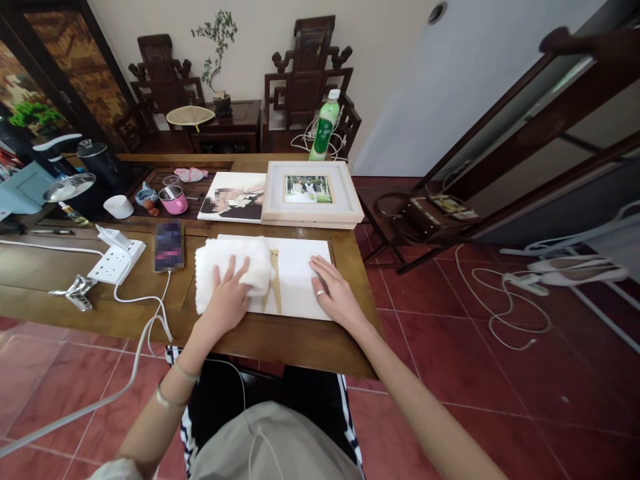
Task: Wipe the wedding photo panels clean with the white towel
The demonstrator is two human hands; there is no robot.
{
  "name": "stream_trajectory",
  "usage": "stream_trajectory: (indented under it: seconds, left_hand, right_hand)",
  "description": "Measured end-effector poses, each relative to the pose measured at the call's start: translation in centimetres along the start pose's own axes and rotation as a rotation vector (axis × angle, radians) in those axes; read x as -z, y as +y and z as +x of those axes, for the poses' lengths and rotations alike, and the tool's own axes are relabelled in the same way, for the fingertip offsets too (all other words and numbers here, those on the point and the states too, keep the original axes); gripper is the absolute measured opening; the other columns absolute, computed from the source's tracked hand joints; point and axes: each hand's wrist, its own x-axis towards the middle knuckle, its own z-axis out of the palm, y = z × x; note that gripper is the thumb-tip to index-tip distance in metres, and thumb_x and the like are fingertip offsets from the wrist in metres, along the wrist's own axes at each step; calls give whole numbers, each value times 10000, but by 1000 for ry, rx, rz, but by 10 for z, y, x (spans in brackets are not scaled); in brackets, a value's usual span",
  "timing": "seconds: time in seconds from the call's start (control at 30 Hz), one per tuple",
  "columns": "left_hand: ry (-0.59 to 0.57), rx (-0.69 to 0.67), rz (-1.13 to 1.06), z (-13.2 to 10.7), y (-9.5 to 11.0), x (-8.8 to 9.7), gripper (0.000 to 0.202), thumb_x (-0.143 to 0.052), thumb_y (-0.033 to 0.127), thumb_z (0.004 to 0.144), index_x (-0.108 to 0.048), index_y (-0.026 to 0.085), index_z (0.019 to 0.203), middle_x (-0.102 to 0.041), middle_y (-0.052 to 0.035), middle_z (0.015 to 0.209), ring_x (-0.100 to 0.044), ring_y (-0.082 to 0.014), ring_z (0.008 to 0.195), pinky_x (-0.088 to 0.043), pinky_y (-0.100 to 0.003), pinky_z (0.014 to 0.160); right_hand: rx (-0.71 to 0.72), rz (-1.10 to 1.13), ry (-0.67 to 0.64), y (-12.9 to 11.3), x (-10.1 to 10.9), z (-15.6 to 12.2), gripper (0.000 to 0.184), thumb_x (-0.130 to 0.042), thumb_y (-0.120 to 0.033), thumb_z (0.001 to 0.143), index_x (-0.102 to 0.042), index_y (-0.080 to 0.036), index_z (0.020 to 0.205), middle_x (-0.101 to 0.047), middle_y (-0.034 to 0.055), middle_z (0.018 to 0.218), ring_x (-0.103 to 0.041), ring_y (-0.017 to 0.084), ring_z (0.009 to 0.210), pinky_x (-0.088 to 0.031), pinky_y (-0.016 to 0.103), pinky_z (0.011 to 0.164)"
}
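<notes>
My left hand presses on a folded white cloth, its spread fingers bent into the soft pile. Beneath the cloth lies a white rectangular panel with a tan, narrow-legged shape on it; the cloth covers most of its left half. At the panel's right edge rests my right hand, fingers stretched out and thumb apart, with a ring on one finger. Behind the panel are a photo panel with a partly blurred picture and a pale framed photo of two people.
A phone with a cable and a white power strip lie left of the cloth. Cups, including a pink mug, and a dark kettle stand farther back. A green-labelled bottle rises behind the frame. The wooden table ends near my right arm.
</notes>
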Motion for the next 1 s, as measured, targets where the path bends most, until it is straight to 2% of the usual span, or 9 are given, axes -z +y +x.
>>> stream_trajectory:
  seconds: [0.13, 0.23, 0.33, 0.47, 0.57, 0.63, 0.7, 0.83, 1.0]
  left_hand:
    - [83, 28, -12, 50, 0, -6, 404, -439, 48, 843, -642, 197, 1158, -224, -60, 1570, -78, -403, 1445, -106, -723, 1087]
    - [97, -42, 24, 62, 10, -8, 450, -450, 34, 837, -621, 215, 1213, -216, -47, 1573, -95, -380, 1451, -99, -723, 1088]
    - [61, -95, 80, 46, 26, -9, 456, -457, 0, 816, -663, 215, 1162, -218, -57, 1572, -117, -381, 1448, -114, -734, 1077]
    - [41, -122, 104, -1, 46, -12, 384, -484, 15, 817, -730, 218, 1032, -204, -69, 1575, -128, -389, 1444, -146, -732, 1070]
    - [20, -124, 109, -33, 58, -17, 279, -530, 39, 797, -760, 186, 855, -191, -69, 1578, -130, -410, 1438, -151, -741, 1062]
    - [3, -132, 102, -43, 61, -18, 242, -544, 43, 783, -752, 165, 767, -175, -70, 1581, -119, -418, 1437, -138, -741, 1065]
    - [-14, -144, 82, -43, 61, -17, 252, -533, 32, 774, -749, 162, 777, -169, -72, 1583, -115, -413, 1439, -119, -741, 1069]
    - [-26, -138, 52, -14, 52, -9, 380, -468, 8, 790, -727, 189, 1001, -185, -75, 1580, -106, -391, 1447, -121, -748, 1062]
    - [-18, -86, 64, 51, 36, -2, 483, -416, 2, 812, -617, 190, 1209, -218, -89, 1571, -129, -384, 1446, -177, -773, 1025]
  right_hand:
    - [9, 0, -2, 2, 0, 0, 421, -417, -288, 925, -559, -156, 1299, -528, 140, 1400, -423, 256, 1358, -318, 517, 1143]
    - [7, 4, 0, 2, 0, 0, 415, -423, -284, 922, -562, -165, 1295, -528, 136, 1401, -423, 255, 1358, -319, 517, 1142]
    - [5, 5, -1, 2, 0, 0, 415, -424, -287, 923, -563, -165, 1295, -530, 136, 1399, -424, 255, 1358, -319, 512, 1145]
    - [4, 8, 3, 1, 0, 0, 416, -423, -290, 927, -563, -157, 1295, -525, 141, 1402, -420, 258, 1360, -317, 505, 1149]
    - [1, 1, -2, 1, 0, -1, 416, -416, -282, 929, -559, -156, 1299, -525, 141, 1402, -420, 256, 1360, -321, 505, 1147]
    - [0, -6, -10, 1, 0, -1, 420, -411, -278, 931, -555, -143, 1301, -520, 148, 1405, -418, 255, 1362, -320, 503, 1149]
    - [-3, -12, -15, 1, 1, -1, 422, -411, -277, 932, -554, -134, 1302, -514, 153, 1409, -415, 257, 1363, -318, 506, 1149]
    - [7, -14, -6, 1, 1, -1, 412, -419, -272, 931, -551, -160, 1304, -519, 140, 1408, -417, 255, 1362, -324, 517, 1143]
    - [20, -5, 1, 1, 2, 0, 403, -423, -269, 928, -560, -157, 1290, -527, 144, 1399, -425, 251, 1358, -327, 511, 1143]
